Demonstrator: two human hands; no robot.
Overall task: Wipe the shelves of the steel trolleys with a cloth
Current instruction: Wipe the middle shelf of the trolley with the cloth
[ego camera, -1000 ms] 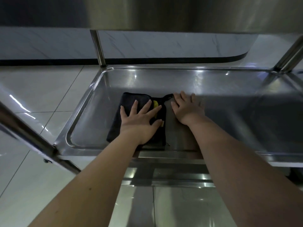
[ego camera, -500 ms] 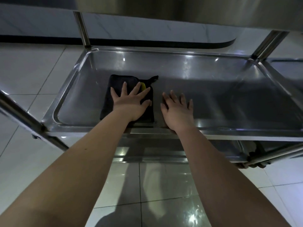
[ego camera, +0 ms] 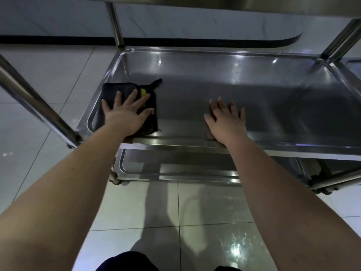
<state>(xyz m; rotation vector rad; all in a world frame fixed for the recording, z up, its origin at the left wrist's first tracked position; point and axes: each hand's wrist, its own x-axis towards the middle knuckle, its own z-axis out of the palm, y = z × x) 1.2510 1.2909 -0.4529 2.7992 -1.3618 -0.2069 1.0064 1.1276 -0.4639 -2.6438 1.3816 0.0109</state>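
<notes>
Vs half a second ago: the cloth point(ego camera: 114, 90) and my left hand point(ego camera: 125, 114) have slid toward the left end of the middle shelf point(ego camera: 244, 89). The cloth was lying clear of that shelf's left wall. Now its left edge is up against the wall at the shelf's near-left corner. My right hand point(ego camera: 226, 124) was just beside the cloth. Now it's well apart from it, with bare shelf floor between them. Hand postures are unchanged.

Left hand: flat on top of the cloth, palm down, fingers straight and spread, pressing it onto the shelf floor, not curled round it.
Right hand: flat on the bare shelf floor, fingers straight and slightly fanned, heel at the shelf's near rim, holding nothing.

Cloth: black, folded to a rough square. A yellow tag point(ego camera: 144, 92) shows between my left fingers, and a loose corner tab points toward the shelf's far side.

Middle shelf is a shallow steel tray with a raised rim. It holds the cloth, with both my hands on it.
The lower shelf point(ego camera: 175, 163) sits directly below the middle shelf and has the same tray form, but only its near strip shows. A dull shape point(ego camera: 315, 168) sits under the middle shelf's right end; I can't tell what it is.
A second tray point(ego camera: 354, 62) lies just past the middle shelf's right end. Only a corner is visible, so I can't tell its contents.
</notes>
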